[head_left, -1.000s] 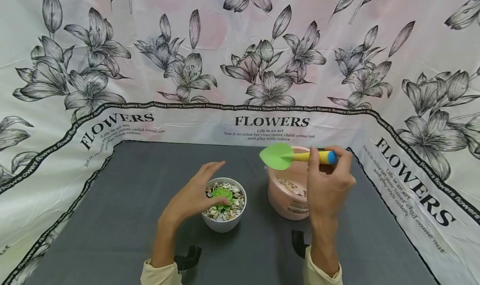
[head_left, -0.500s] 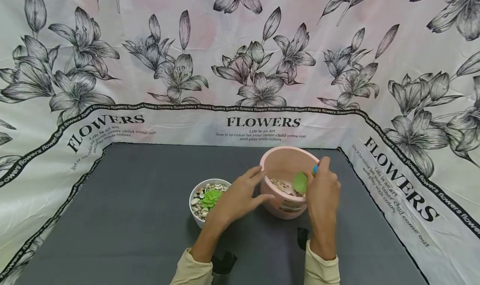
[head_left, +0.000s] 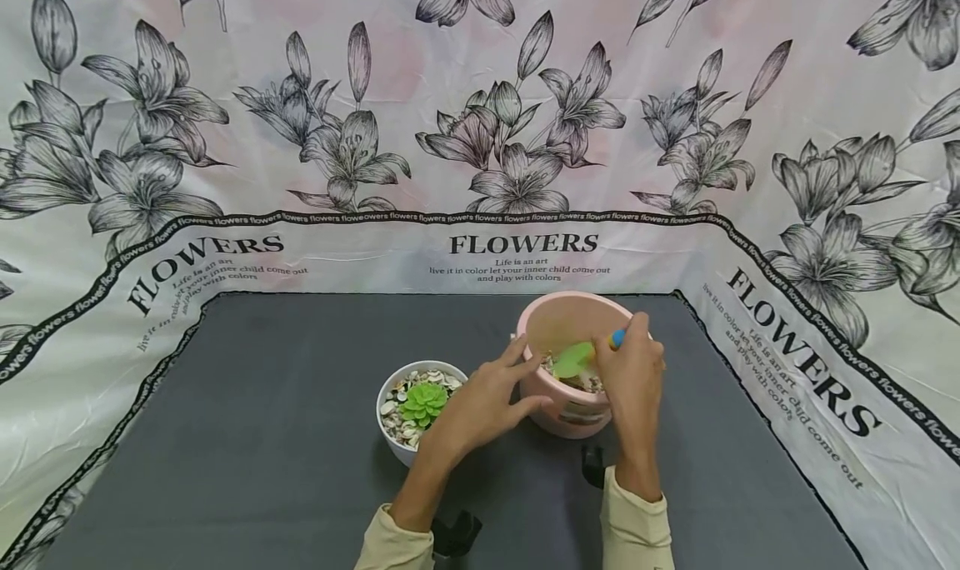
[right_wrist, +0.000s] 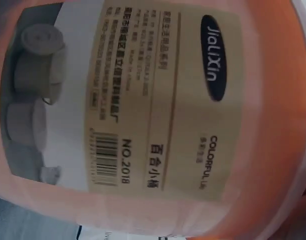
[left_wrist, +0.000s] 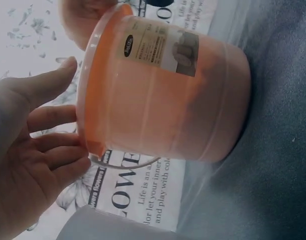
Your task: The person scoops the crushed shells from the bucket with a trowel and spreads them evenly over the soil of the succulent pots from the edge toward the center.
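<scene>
In the head view my right hand [head_left: 633,374] grips a small toy trowel [head_left: 574,360] by its handle. The trowel's green blade dips inside the pink bucket [head_left: 558,422], over the shell-like pebbles [head_left: 590,382] at its bottom. Only the blue end of the handle shows past my fingers. My left hand [head_left: 483,407] rests at the bucket's left rim; in the left wrist view its fingers [left_wrist: 53,118] touch that rim and the thumb stands apart from it. The right wrist view is filled by the bucket's paper label [right_wrist: 163,100].
Left of the bucket stands a white pot [head_left: 396,447] with pebbles and a green succulent [head_left: 422,403], partly behind my left forearm. A grey cloth [head_left: 262,437] covers the table. Flower-printed fabric [head_left: 517,257] rises behind and at both sides.
My left hand has moved right from the white pot to the bucket's rim. My right hand has lowered the trowel from above the bucket into it, and the blade has since shifted left.
</scene>
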{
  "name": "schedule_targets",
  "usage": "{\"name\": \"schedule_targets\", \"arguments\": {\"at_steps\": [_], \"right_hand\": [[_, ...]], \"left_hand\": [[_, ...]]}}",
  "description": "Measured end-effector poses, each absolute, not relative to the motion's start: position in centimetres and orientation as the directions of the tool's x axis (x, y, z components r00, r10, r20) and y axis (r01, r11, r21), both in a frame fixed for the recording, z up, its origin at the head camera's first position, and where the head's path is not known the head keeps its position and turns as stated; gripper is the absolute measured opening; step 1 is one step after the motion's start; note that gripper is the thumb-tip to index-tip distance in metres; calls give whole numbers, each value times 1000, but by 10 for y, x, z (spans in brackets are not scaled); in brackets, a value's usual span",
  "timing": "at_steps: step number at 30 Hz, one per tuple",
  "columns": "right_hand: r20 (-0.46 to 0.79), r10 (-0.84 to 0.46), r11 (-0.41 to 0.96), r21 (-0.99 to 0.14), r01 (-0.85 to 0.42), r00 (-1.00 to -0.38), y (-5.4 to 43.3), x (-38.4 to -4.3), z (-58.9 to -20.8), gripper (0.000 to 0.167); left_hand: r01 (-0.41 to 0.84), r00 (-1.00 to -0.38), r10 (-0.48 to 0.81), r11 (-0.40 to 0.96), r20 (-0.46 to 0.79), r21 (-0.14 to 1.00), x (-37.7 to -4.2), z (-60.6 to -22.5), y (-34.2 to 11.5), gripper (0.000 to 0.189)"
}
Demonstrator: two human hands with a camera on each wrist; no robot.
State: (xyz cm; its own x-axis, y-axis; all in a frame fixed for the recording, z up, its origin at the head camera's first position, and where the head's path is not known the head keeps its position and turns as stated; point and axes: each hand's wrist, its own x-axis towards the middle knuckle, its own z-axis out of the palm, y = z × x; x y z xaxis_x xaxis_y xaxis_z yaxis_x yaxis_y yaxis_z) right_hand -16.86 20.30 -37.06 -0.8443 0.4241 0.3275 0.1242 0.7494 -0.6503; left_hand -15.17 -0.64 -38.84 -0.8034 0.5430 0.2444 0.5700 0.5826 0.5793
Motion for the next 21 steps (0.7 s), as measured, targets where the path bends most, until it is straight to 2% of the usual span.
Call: {"name": "schedule_targets", "arguments": {"at_steps": [5,10,15,21], "right_hand": [[253,412,707,-694,132,-875,210,-170,-367,35],[244,425,616,-783,82,-872,217,-166,-363,32],[198,459,435,-900,24,-866,225,-155,-359,31],[107,482,199,-980,-10,-870,241,-148,-356,29]], "left_hand": [[546,-811,540,564,223,620,-151,-387,-6,60],[552,-808,543,561,229,617,-153,-387,-7,59],[555,-808,538,554,241,621,-153,-389,-8,58],[552,-809,537,552,240,625,-153,-389,-8,57]]}}
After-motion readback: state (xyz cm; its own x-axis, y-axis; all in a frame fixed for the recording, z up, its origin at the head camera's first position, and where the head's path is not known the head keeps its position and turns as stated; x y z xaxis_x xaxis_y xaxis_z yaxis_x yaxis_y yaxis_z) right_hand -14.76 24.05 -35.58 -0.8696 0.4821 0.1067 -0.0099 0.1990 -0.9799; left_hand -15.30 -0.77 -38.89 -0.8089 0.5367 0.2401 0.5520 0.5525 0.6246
